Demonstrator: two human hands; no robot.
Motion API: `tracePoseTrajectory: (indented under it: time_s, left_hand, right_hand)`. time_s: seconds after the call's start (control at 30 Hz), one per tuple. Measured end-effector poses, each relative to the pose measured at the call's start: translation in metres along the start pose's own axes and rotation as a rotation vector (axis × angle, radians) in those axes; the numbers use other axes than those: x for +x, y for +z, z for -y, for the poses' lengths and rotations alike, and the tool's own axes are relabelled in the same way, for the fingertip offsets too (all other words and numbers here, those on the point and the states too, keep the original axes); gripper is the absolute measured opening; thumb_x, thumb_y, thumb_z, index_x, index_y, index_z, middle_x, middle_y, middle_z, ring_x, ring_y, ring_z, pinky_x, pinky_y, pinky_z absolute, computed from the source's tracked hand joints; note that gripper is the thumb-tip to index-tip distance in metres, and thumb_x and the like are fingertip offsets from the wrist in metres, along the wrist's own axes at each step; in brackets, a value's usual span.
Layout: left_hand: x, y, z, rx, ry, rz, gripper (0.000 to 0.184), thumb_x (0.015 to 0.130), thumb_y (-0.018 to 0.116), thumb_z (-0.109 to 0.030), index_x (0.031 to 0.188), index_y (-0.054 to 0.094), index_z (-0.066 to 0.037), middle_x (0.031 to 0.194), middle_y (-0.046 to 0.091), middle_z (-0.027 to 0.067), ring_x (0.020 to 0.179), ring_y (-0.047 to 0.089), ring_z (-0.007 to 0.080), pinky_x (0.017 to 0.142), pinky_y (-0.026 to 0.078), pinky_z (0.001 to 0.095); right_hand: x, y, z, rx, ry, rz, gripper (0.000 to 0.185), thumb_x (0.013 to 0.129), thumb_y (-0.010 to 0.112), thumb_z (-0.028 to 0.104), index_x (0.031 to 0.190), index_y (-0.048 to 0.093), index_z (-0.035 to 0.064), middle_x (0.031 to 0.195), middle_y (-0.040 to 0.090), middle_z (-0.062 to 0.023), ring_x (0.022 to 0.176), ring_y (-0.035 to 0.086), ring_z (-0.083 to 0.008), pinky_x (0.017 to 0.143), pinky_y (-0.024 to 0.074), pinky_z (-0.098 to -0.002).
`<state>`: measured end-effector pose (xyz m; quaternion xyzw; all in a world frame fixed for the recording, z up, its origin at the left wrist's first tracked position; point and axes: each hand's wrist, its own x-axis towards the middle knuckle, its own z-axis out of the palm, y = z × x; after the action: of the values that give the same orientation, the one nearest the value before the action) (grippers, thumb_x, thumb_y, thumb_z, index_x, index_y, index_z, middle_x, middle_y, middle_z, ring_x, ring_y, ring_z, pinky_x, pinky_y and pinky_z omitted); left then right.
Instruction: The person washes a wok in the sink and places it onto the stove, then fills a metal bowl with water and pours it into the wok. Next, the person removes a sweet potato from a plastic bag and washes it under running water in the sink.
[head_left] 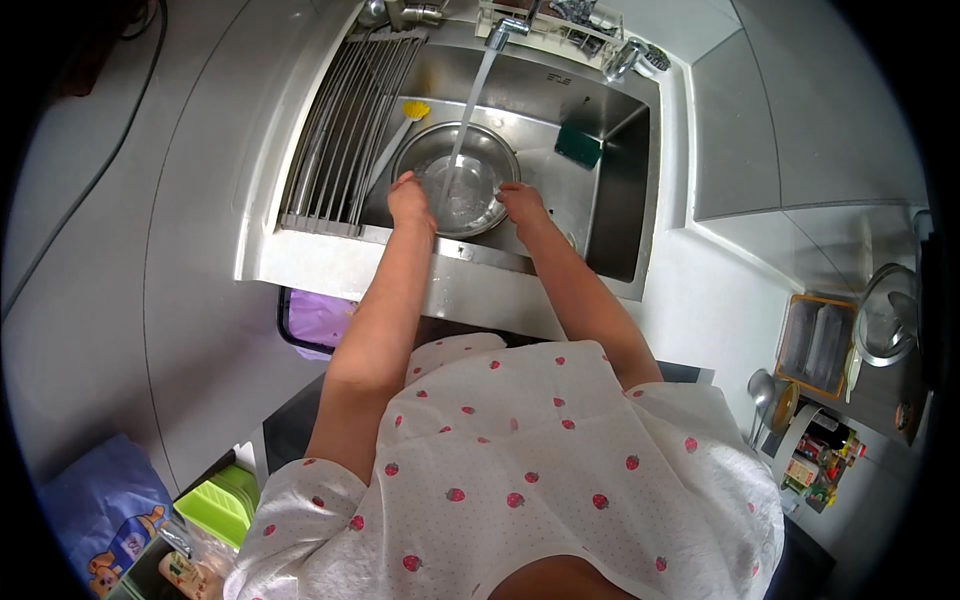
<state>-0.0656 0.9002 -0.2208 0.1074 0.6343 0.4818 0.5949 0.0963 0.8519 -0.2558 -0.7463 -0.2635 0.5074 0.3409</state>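
Observation:
A round metal basin (pixel 480 150) sits in the sink, and water runs into it from the faucet (pixel 502 34). My left hand (pixel 410 200) is closed at the basin's left rim. On the opposite side, my right hand (pixel 523 206) grips the right rim, its fingers curled over the edge. Some water lies in the bottom of the basin. Left of it, a brush with a yellow head (pixel 415 110) and a pale handle leans beside the drying rack. To the right, a dark green scouring pad (pixel 578 147) rests against the sink wall.
A roll-up metal drying rack (pixel 350 130) covers the sink's left part. Behind the faucet stands a shelf (pixel 560 40) with small items. The steel sink wall (pixel 620 190) rises at right. Far right are a glass lid (pixel 888 315) and utensils; a purple bag (pixel 318 318) hangs below the counter.

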Motion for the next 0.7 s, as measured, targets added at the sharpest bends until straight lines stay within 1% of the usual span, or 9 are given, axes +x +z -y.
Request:
tracePoseTrajectory:
  time_s: [0.13,0.23,0.3,0.4,0.5,0.63,0.7]
  left_hand:
    - [0.003,0.000,0.002,0.015,0.010,-0.011,0.022,0.073,0.047,-0.003,0.093,0.053,-0.009,0.093,0.051,0.0050,0.089,0.046,0.0172,0.085,0.034,0.0303]
    - [0.008,-0.002,0.002,-0.019,0.000,-0.005,0.021,0.074,0.046,-0.003,0.092,0.053,-0.009,0.089,0.051,0.0036,0.085,0.046,0.0156,0.083,0.035,0.0297]
    - [0.009,-0.004,-0.001,-0.021,-0.013,-0.017,0.020,0.075,0.045,-0.003,0.092,0.053,-0.009,0.085,0.051,0.0022,0.080,0.046,0.0134,0.080,0.035,0.0277]
    - [0.012,-0.005,-0.001,-0.028,0.011,-0.014,0.019,0.076,0.044,-0.004,0.091,0.053,-0.008,0.082,0.050,0.0013,0.077,0.045,0.0118,0.077,0.035,0.0255]
    - [0.010,-0.006,-0.002,-0.022,0.016,-0.048,0.019,0.076,0.044,-0.003,0.092,0.054,-0.006,0.084,0.051,0.0021,0.078,0.045,0.0124,0.076,0.036,0.0251]
    - [0.028,-0.011,0.006,-0.044,0.028,-0.028,0.019,0.076,0.044,-0.003,0.092,0.054,-0.005,0.084,0.051,0.0029,0.078,0.046,0.0128,0.074,0.037,0.0254]
    - [0.030,-0.012,0.007,-0.085,0.073,-0.041,0.018,0.076,0.044,-0.004,0.091,0.054,-0.005,0.083,0.052,0.0038,0.076,0.047,0.0135,0.072,0.039,0.0268]
  right_hand:
    - [-0.002,0.002,-0.001,0.004,-0.031,-0.007,0.033,0.072,0.059,0.011,0.103,0.058,0.0035,0.098,0.059,-0.0109,0.090,0.052,-0.0205,0.073,0.0403,-0.0297]
    - [-0.002,0.003,0.000,0.012,-0.050,-0.010,0.033,0.072,0.059,0.011,0.104,0.058,0.0033,0.098,0.058,-0.0113,0.089,0.052,-0.0207,0.072,0.0403,-0.0296]
    - [-0.003,0.003,0.000,0.062,-0.026,-0.014,0.034,0.072,0.060,0.011,0.104,0.058,0.0031,0.098,0.058,-0.0118,0.090,0.053,-0.0213,0.072,0.0404,-0.0295]
    - [-0.003,0.003,0.002,0.027,-0.013,-0.002,0.034,0.072,0.060,0.011,0.105,0.057,0.0030,0.098,0.058,-0.0123,0.091,0.053,-0.0217,0.073,0.0404,-0.0298]
    - [0.000,0.003,-0.002,0.010,-0.047,-0.002,0.033,0.072,0.060,0.011,0.104,0.058,0.0032,0.098,0.058,-0.0123,0.089,0.053,-0.0209,0.072,0.0404,-0.0295]
    - [0.009,0.004,-0.008,-0.038,-0.028,0.001,0.032,0.072,0.059,0.010,0.103,0.058,0.0033,0.098,0.059,-0.0122,0.088,0.053,-0.0201,0.071,0.0405,-0.0291]
    - [0.010,0.006,-0.011,-0.053,-0.051,-0.100,0.032,0.068,0.063,0.011,0.098,0.061,0.0017,0.096,0.061,-0.0159,0.090,0.059,-0.0261,0.077,0.0452,-0.0320]
